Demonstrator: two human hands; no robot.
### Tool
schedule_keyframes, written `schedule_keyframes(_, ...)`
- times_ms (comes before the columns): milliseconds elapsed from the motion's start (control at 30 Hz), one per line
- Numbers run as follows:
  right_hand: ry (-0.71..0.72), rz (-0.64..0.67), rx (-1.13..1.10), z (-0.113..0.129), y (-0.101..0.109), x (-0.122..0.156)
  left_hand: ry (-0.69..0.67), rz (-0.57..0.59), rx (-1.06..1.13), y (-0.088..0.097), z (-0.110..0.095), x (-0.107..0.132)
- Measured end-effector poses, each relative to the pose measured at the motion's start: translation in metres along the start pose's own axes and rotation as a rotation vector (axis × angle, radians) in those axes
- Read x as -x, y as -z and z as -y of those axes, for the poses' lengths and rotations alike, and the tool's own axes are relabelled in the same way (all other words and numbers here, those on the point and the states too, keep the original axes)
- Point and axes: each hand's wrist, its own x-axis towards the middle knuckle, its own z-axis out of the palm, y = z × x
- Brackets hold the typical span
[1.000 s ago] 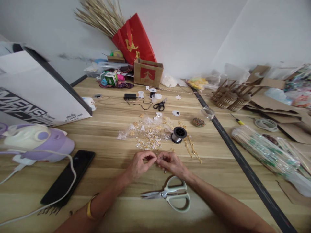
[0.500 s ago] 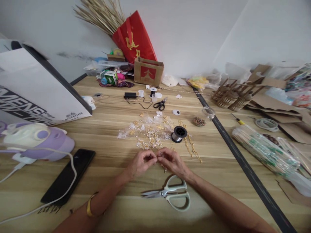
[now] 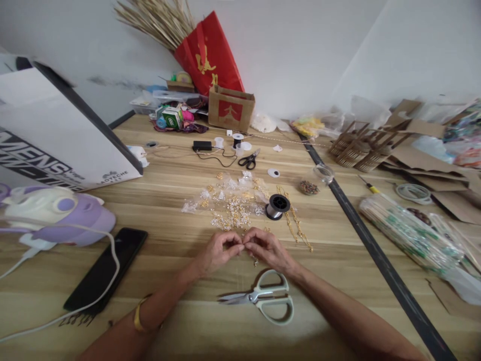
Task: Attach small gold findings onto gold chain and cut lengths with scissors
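My left hand [image 3: 220, 249] and my right hand [image 3: 265, 248] meet fingertip to fingertip over the wooden table [image 3: 176, 210], both pinched on a tiny piece I cannot make out. A small gold bit hangs below the right fingers. Just beyond them lies a heap of small gold and silver jewellery findings [image 3: 230, 205] in clear bags. A spool of silver wire [image 3: 277, 206] stands to the right of the heap, with gold chains [image 3: 295, 223] beside it. Pale-handled scissors [image 3: 263, 297] lie shut close under my right wrist.
A black phone [image 3: 107, 268] and a lilac-and-white device [image 3: 56, 218] with a white cable sit at left, behind them a white shopping bag [image 3: 56, 135]. Black scissors [image 3: 248, 160], a bead dish [image 3: 308, 188], a red bag [image 3: 210, 55] and cardboard pieces [image 3: 413, 150] lie further back and right.
Both hands have stayed pinched together and shifted slightly away from me toward the heap of findings. The view has tipped a little.
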Motion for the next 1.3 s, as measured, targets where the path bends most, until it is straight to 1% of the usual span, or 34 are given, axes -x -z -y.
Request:
schedule_keyframes(500, -0.042, 0.015, 0.009, -0.0012, -0.0003, -0.0001, -0.009, 0.009, -0.004, -0.0003, 0.0038, -0.0006)
schedule_keyframes(700, -0.008, 0.012, 0.037, 0.0002, 0.001, 0.0, -0.01, 0.003, -0.015, 0.0007, 0.0034, -0.0014)
schedule_keyframes(867, 0.027, -0.006, 0.116, 0.0016, 0.0015, -0.0006, 0.02, 0.017, -0.01, 0.0009, 0.0039, -0.001)
schedule_keyframes(1000, 0.041, 0.011, 0.16, 0.003, 0.0013, -0.0004, 0.023, 0.021, 0.001, 0.0006, 0.0061, -0.0017)
schedule_keyframes(1300, 0.038, 0.022, 0.143, 0.0034, -0.0008, 0.0004, 0.022, 0.024, -0.005, -0.0002, 0.0017, -0.0004)
